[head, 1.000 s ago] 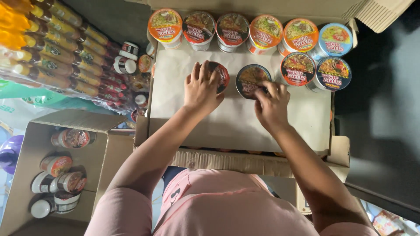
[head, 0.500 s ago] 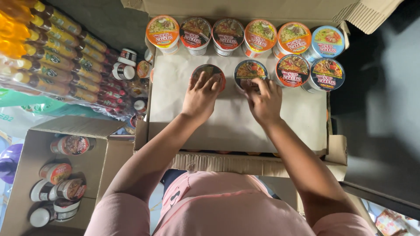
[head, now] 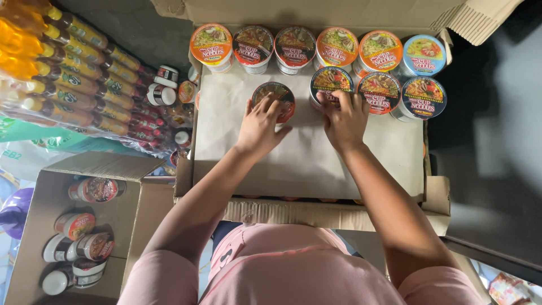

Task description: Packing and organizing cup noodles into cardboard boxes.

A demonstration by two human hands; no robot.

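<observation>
A: Cups first. Where are they and why like that?

B: My left hand [head: 261, 125] grips the dark-lidded noodle cup [head: 275, 99] from above, fingers wrapped on its rim, upright on the paper sheet [head: 305, 158] in the big box [head: 435, 195]. My right hand [head: 344, 120] clamps the second dark cup [head: 330, 83], touching the row beside it.

A: Why upright?

B: Lids up, packed tight in rows, I'd guess so they sit flat. Back row [head: 316, 46] is full along the wall.

A: Outside?

B: Bottle pack [head: 73, 85] left, smaller box [head: 34, 226] with more cups.
</observation>
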